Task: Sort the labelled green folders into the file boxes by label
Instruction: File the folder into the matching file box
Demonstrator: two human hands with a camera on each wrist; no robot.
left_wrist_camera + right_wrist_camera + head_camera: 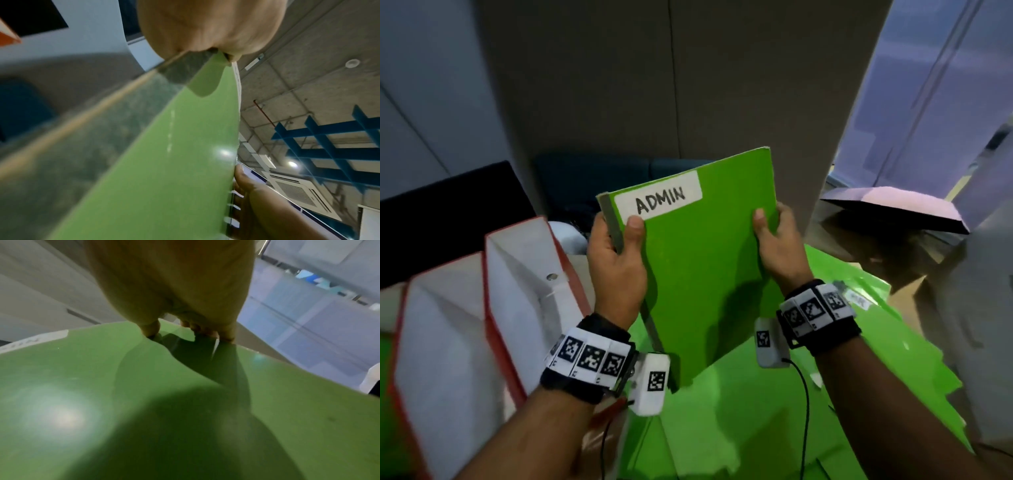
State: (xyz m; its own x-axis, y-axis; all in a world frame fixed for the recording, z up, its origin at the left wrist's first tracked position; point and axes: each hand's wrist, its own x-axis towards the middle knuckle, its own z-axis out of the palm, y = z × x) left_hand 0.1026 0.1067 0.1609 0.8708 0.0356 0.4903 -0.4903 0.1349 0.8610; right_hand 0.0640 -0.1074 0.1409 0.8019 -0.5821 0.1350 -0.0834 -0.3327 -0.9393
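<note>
Folder (702,267), flat glossy green card with a grey spine and white "ADMIN" label (659,199), sits raised between both grips: my left hand (616,263) pinches the spine, my right hand (779,250) the opposite edge. Only the head view shows white red-edged file boxes (517,291) at left.

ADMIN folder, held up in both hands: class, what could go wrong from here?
1. The file boxes show no readable labels from here, so the ADMIN folder might land in the wrong one.
2. Left hand and right hand pinch only its edges; releasing either grip may let it swing or slip onto the loose green folders below.
</note>
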